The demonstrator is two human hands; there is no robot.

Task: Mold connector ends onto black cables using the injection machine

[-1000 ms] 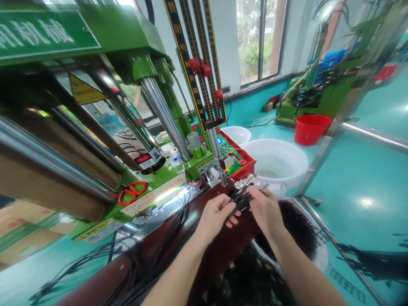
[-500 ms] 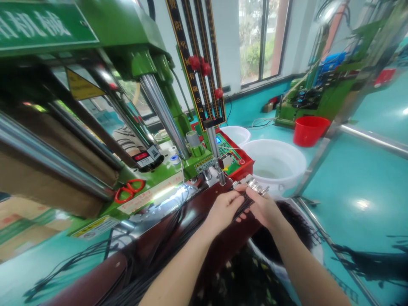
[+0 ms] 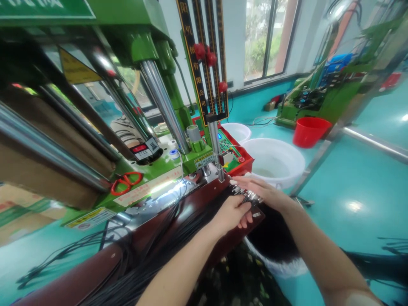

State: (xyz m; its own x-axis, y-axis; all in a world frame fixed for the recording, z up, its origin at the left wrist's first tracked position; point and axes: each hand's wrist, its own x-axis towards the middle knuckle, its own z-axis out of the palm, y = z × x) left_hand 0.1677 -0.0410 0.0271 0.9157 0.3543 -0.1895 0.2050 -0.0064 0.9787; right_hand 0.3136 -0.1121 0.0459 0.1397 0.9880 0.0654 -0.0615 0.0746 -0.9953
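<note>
A thick bundle of black cables (image 3: 188,227) runs along the dark red tabletop (image 3: 204,189). Shiny metal connectors (image 3: 251,196) sit at the bundle's far right end. My left hand (image 3: 234,212) is closed around the cables just behind these connectors, its fingers curled under. Over the connector ends lies my right hand (image 3: 264,191), fingers stretched out flat and pointing left, touching or nearly touching them. Its palm side is hidden. A small light-coloured piece (image 3: 256,215) shows on the table corner by my left fingers.
A green press machine (image 3: 191,159) with orange-handled scissors (image 3: 126,182) on its edge stands to the left. Its red control box (image 3: 245,166) is behind my hands. White tubs (image 3: 298,170), a red bucket (image 3: 310,131) and a metal frame post (image 3: 314,163) are on the right.
My right hand has let go of its grip near the connectors and now stretches flat across their ends. My left hand stays around the cables, slightly lower. The view has shifted a little.
</note>
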